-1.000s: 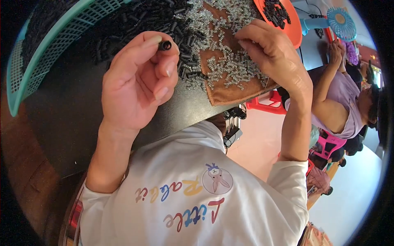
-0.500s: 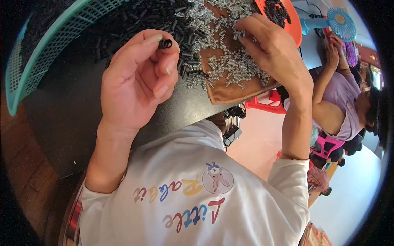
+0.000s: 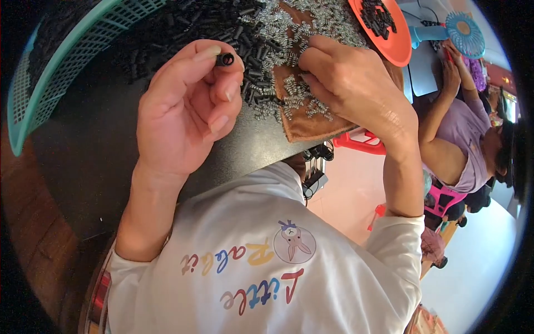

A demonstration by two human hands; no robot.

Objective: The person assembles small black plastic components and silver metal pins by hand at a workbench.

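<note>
Between the thumb and forefinger of my left hand (image 3: 178,108) is a short black plastic tube (image 3: 225,59), its open end facing me; the other fingers curl loosely below it. My right hand (image 3: 364,89) is over a spread of small silvery coil springs (image 3: 295,92), fingers bent and fingertips drawn together among them. Whether a spring is between those fingertips I cannot make out. The springs lie on a brown cloth (image 3: 311,129) at the table's edge. Beside them, behind my left hand, many more black tubes (image 3: 194,25) are heaped on the dark table (image 3: 245,147).
A green plastic basket (image 3: 44,106) holding dark pieces stands at the left. At the back right is an orange-red plate (image 3: 401,53) with black tubes on it, next to a blue fan (image 3: 465,34). Another person (image 3: 461,128) in a mauve top sits at the right.
My right hand has moved left and slightly nearer over the springs, its fingertips closing in. My left hand stays in place with the black tube.
</note>
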